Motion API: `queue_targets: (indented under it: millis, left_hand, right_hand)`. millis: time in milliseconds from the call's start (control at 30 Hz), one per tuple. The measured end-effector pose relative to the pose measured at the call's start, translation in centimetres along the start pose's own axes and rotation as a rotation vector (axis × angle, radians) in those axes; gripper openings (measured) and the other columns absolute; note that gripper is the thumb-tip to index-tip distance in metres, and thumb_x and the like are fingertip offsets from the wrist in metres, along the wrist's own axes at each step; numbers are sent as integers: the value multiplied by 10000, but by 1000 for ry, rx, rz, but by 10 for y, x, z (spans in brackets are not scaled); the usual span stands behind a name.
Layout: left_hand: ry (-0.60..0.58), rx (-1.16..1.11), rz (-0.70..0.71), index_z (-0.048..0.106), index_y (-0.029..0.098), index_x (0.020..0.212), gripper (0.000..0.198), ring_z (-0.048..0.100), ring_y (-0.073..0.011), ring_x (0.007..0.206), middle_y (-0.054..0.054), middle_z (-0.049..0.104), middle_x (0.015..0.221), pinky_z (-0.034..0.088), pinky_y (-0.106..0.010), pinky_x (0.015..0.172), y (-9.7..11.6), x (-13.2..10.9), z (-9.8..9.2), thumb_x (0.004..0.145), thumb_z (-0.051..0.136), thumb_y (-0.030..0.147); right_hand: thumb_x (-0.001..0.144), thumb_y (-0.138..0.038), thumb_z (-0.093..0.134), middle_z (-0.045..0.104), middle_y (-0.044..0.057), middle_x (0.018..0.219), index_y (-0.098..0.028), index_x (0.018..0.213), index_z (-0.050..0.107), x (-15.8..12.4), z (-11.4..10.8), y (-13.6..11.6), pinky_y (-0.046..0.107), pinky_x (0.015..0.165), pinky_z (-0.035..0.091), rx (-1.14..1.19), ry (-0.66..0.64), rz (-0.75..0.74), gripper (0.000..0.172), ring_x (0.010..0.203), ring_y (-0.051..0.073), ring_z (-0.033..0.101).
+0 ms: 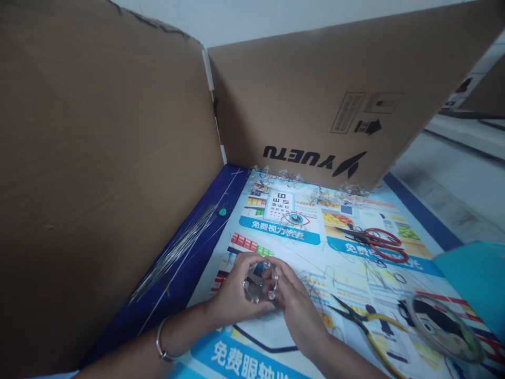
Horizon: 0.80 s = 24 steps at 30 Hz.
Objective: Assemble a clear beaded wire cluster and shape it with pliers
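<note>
Both my hands meet low in the middle of the view over a printed poster mat point(284, 237). Between them is a small ring of clear beads on wire point(260, 283). My left hand point(232, 292), with a silver bangle on its wrist, has its fingers curled round the ring's left side. My right hand point(294, 305) pinches the ring's right side with fingers closed. Part of the ring is hidden by my fingers.
Yellow-handled pliers point(363, 321) lie just right of my hands, red-handled scissors point(379, 243) farther back. A bundle of thin wires point(177, 250) lies along the left. Clear bead pieces point(284, 176) line the cardboard walls point(307, 95). A clear round dish point(444, 326) and a teal sheet point(473, 279) sit right.
</note>
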<state>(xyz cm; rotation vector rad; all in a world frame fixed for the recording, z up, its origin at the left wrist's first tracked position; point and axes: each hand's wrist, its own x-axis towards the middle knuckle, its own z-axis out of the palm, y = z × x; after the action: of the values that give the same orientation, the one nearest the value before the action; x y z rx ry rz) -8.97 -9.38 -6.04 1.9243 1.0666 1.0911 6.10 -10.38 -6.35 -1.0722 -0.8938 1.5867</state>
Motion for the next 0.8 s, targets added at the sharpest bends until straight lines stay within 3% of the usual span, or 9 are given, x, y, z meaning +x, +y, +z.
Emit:
queue_targets:
  millis: [233, 467, 800]
  left_hand:
    - [-73, -90, 56, 414, 220, 1207, 731, 406, -278, 1212, -101, 478, 1238, 314, -416, 1036, 4, 1, -3, 595, 804, 306]
    - [-56, -181, -55, 418, 217, 1155, 684, 514, -255, 1106, -91, 510, 1184, 415, -361, 939, 4, -5, 1, 585, 795, 193]
    - [-137, -291, -152, 368, 216, 1197, 744, 528, -257, 1088, -106, 513, 1187, 431, -348, 913, 5, -1, 3, 592, 802, 199]
  right_hand:
    - [819, -377, 580, 541, -20, 745, -222, 888, 612, -4, 4, 2, 222, 570, 391, 232, -113, 138, 172, 623, 104, 479]
    - [785, -371, 603, 604, 11, 820, -227, 951, 618, -6, 6, 4, 287, 695, 440, 303, -106, 182, 221, 743, 165, 552]
    - [771, -379, 595, 636, 28, 810, -205, 923, 621, -8, 7, 1, 306, 707, 450, 275, -70, 196, 232, 775, 197, 581]
